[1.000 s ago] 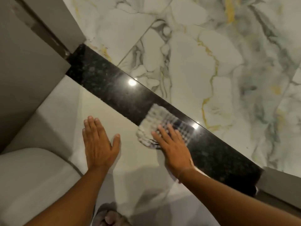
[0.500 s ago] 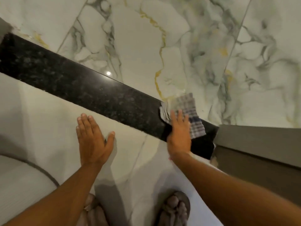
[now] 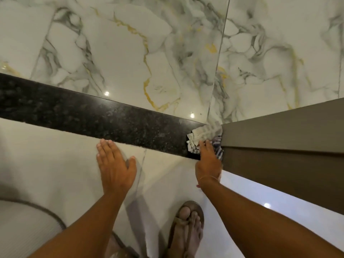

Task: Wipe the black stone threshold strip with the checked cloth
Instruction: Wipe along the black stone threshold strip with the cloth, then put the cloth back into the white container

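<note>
The black speckled stone threshold strip (image 3: 93, 118) runs across the floor from the left edge to the brown door frame at the right. The checked cloth (image 3: 204, 135), white with blue squares, is bunched up at the strip's right end, pressed into the corner against the frame. My right hand (image 3: 208, 162) lies on the cloth and pushes it down, fingers over its near part. My left hand (image 3: 115, 164) rests flat and spread on the pale tile just in front of the strip, holding nothing.
A brown door frame (image 3: 279, 142) closes off the right end of the strip. Marbled white tile with gold veins (image 3: 149, 53) lies beyond the strip. A sandalled foot (image 3: 188, 226) stands below my hands, and a pale ribbed mat (image 3: 24, 229) sits at the lower left.
My right hand has slid the cloth rightward along the strip, from its middle to the end at the door frame, where it is now crumpled. My left hand stayed flat on the tile.
</note>
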